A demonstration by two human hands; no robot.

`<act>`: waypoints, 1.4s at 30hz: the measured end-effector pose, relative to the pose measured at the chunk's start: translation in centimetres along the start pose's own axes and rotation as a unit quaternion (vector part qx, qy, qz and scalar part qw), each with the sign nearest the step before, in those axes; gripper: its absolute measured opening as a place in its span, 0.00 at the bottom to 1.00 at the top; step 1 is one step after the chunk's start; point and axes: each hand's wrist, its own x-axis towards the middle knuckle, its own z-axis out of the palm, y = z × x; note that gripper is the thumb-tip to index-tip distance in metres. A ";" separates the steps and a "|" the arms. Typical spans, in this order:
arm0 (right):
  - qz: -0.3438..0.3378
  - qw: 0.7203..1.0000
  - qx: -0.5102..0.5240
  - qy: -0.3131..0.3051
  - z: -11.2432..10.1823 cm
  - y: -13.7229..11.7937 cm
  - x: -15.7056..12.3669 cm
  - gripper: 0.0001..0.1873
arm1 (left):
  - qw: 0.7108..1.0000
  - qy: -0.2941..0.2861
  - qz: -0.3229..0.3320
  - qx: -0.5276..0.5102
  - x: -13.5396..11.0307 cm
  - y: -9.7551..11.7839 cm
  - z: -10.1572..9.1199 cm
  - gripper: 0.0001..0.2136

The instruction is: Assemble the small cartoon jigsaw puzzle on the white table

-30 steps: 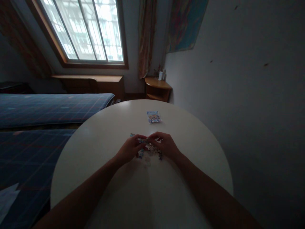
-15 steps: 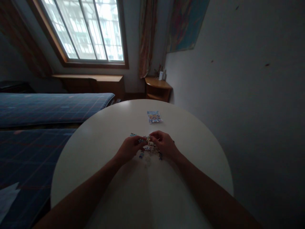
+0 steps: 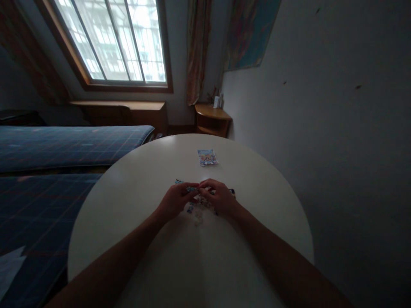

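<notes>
Small jigsaw puzzle pieces point(image 3: 205, 202) lie in a loose pile on the round white table point(image 3: 205, 265), partly hidden under my hands. My left hand point(image 3: 176, 199) is closed on a bluish jigsaw puzzle piece point(image 3: 192, 188), pinched between thumb and fingers above the pile. Fingertips of my right hand point(image 3: 218, 196) are pressed together against the left fingertips; whatever they pinch is too small to make out. A few more pieces show beyond the left hand and beside the right wrist. Farther back lies a small colourful picture sheet point(image 3: 207, 157).
Beds with blue plaid covers point(image 3: 73, 147) stand along the left. A white wall point(image 3: 308, 141) runs close on the right. Behind the table are a wooden corner shelf point(image 3: 212, 112), a desk point(image 3: 144, 105) and a window point(image 3: 115, 38).
My right hand has moved slightly left and down, so its fingertips now meet those of my left hand. Dark pieces beside the right wrist show more. The left hand stays nearly in place.
</notes>
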 end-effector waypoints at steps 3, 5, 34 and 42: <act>0.004 1.000 -0.010 0.001 0.1 -0.2 0.0 0.05 | 1.000 -0.014 0.009 0.007 0.0 -0.1 0.0 0.18; 0.013 0.999 -0.036 0.011 0.1 -0.3 0.0 0.05 | 1.000 -0.019 0.013 0.006 -0.1 -0.2 0.0 0.18; 0.055 0.940 -0.259 -0.216 -6.0 0.2 -0.9 0.28 | 0.932 0.043 0.132 0.335 -0.1 -1.2 -1.4 0.09; 0.056 0.966 -0.184 -0.171 -5.6 0.3 -0.5 0.08 | 0.933 0.060 0.175 0.309 -0.4 -1.0 -0.4 0.08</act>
